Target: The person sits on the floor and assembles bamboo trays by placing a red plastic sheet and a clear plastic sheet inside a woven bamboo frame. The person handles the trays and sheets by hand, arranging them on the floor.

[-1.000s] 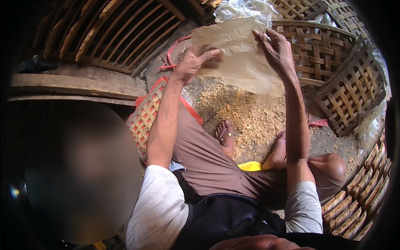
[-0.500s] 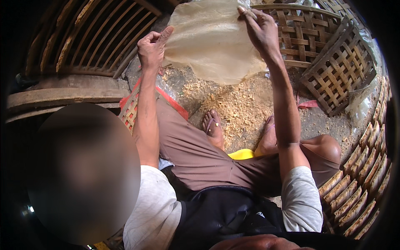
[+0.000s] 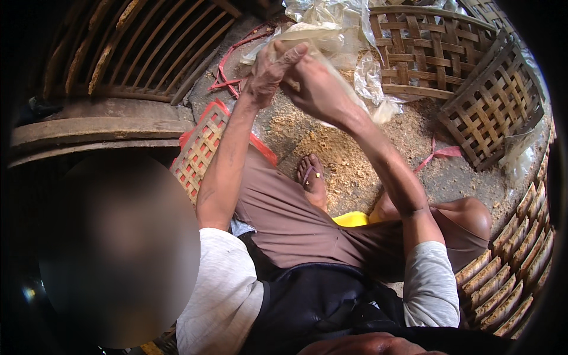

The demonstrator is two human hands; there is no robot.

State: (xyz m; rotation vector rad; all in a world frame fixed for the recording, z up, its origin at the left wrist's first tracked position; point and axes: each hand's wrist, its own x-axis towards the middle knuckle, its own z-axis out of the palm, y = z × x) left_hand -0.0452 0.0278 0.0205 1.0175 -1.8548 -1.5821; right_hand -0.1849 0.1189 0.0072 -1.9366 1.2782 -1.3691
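Observation:
My left hand (image 3: 271, 74) and my right hand (image 3: 322, 89) are together at the upper middle, above the crumb-strewn ground. Both are closed on a thin, yellowish, see-through plastic sheet (image 3: 322, 39), now gathered between and behind them. Part of the sheet trails along the far side of my right hand. My right fingers are partly hidden behind my left hand and slightly blurred.
Yellow-brown crumbs (image 3: 337, 148) cover the ground around my sandalled foot (image 3: 312, 180). Woven bamboo baskets (image 3: 423, 50) and clear plastic (image 3: 368, 77) lie far right. Slatted wood (image 3: 165, 53) stands far left, a red-lined basket (image 3: 201, 154) beside my leg, bamboo racks (image 3: 503, 278) at right.
My hands, held apart with the sheet stretched between them, have come together. The right hand moved left and nearer, and the sheet is now bunched, uncovering plastic and red string behind.

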